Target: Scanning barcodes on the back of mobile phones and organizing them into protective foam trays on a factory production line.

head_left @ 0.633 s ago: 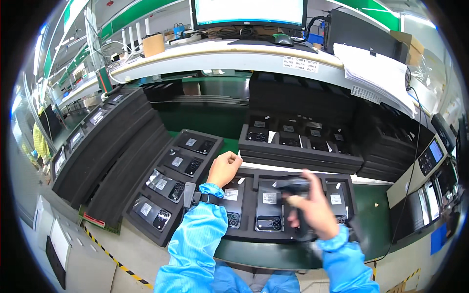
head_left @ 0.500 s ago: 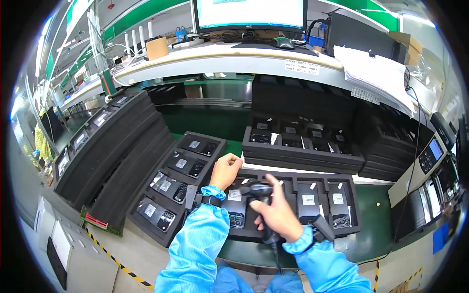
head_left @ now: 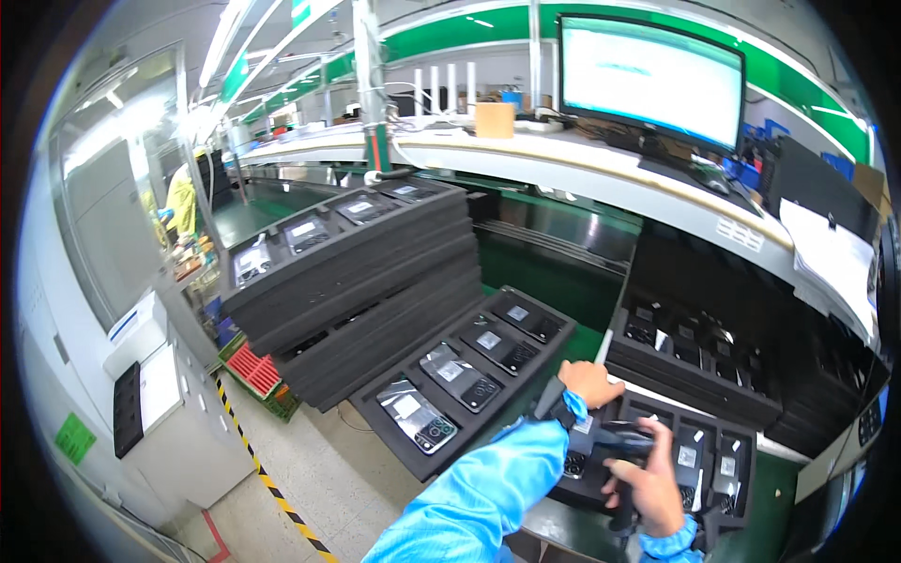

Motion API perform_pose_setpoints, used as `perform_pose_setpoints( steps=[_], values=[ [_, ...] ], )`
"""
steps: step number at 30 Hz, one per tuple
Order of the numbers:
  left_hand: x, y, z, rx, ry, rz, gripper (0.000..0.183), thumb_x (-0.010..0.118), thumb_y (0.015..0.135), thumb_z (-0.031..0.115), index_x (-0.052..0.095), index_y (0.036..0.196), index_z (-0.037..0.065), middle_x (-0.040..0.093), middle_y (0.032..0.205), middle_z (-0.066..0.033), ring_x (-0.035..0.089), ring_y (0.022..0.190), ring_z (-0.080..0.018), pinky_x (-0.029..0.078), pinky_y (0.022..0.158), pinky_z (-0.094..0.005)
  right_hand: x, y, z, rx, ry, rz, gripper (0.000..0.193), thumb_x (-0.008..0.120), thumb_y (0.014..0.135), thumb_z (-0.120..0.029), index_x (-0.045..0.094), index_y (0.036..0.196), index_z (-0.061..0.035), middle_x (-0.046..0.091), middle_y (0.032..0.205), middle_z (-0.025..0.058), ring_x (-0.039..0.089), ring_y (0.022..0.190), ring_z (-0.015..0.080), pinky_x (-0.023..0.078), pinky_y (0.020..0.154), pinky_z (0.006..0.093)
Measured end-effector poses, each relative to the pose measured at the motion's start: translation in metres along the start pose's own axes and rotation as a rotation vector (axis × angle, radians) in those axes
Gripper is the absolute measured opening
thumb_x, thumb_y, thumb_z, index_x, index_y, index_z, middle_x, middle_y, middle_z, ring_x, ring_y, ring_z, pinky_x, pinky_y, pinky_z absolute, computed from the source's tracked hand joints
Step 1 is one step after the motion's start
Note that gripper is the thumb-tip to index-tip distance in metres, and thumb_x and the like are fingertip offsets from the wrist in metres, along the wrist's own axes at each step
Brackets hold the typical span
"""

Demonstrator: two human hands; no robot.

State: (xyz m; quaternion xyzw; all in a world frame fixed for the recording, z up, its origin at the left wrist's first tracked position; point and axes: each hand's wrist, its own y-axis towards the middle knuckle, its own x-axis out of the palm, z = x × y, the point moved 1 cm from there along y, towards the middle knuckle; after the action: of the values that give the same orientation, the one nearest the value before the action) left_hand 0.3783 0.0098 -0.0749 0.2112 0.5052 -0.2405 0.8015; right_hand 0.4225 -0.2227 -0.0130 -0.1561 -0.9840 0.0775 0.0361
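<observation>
My right hand is wrapped round a black handheld barcode scanner, over the right foam tray. My left hand is at that tray's far left corner, its fingers curled together; what they hold, if anything, is hidden. Smartphones with white labels lie back-up in the tray, among them a phone right of the scanner; my hands cover part of the row. Left of my left arm lies another black foam tray, tilted, bearing several labelled phones, such as the nearest phone under shiny film.
A tall stack of foam trays stands at left, phones on top. More filled trays sit behind the right tray. Above runs a shelf with a monitor. A white cabinet and red-green crate are at far left.
The view has swung left, so trays and hands appear further right and lower. My right hand still grips the scanner; my left hand stays curled near the tray's corner.
</observation>
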Motion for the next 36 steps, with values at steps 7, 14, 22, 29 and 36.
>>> perform_pose_setpoints(
  steps=[7,14,22,29,36],
  values=[
    [0.0,-0.012,-0.006,0.103,-0.095,0.086,0.047,0.063,0.082,0.051,0.078,0.1,0.01,0.075,0.098,-0.0141,0.067,0.102,-0.031,0.043,0.091,-0.0466,-0.153,-0.052,-0.007,-0.139,-0.222,0.424,0.064,0.061,0.089,0.002,0.043,0.149,-0.0087,0.062,0.128,0.0116,0.063,0.103,0.0226,0.052,0.084,0.0341],
    [-0.003,-0.013,-0.003,0.101,0.036,-0.085,0.053,0.073,0.075,0.047,0.073,0.116,0.013,0.073,0.111,-0.0117,0.063,0.112,-0.0303,0.042,0.095,-0.0471,-0.312,-0.088,0.034,-0.19,-0.81,1.0,0.062,0.074,0.082,0.004,0.047,0.138,0.0044,0.06,0.127,0.0173,0.058,0.115,0.0278,0.044,0.104,0.0374],
    [-0.011,-0.013,-0.003,0.1,-0.073,-0.119,0.048,0.075,0.075,0.038,0.073,0.118,0.018,0.073,0.113,-0.0083,0.061,0.117,-0.0286,0.038,0.1,-0.0467,-0.403,-0.069,0.116,-0.126,-0.535,1.071,0.077,0.053,0.071,0.008,0.04,0.141,-0.0219,0.059,0.104,0.0185,0.053,0.045,0.0221,0.045,0.037,0.0329],
    [-0.007,-0.018,-0.005,0.162,-0.165,0.052,0.039,0.07,0.077,0.034,0.073,0.111,0.015,0.071,0.109,-0.01,0.062,0.114,-0.0305,0.041,0.097,-0.0463,-0.434,-0.056,0.146,-0.036,-0.582,1.083,0.071,0.055,0.075,0.008,0.042,0.138,-0.0216,0.061,0.102,0.0192,0.053,0.047,0.0221,0.045,0.04,0.0356],
    [-0.004,-0.007,-0.017,0.216,-0.712,0.102,0.027,0.063,0.078,-0.001,0.069,0.104,-0.001,0.07,0.093,-0.0078,0.066,0.09,-0.0174,0.053,0.084,-0.0315,-0.413,-0.055,0.128,0.067,-0.594,1.118,0.069,0.058,0.075,0.007,0.044,0.136,-0.0207,0.064,0.093,0.0185,0.056,0.047,0.0219,0.044,0.037,0.0358]
  ],
)
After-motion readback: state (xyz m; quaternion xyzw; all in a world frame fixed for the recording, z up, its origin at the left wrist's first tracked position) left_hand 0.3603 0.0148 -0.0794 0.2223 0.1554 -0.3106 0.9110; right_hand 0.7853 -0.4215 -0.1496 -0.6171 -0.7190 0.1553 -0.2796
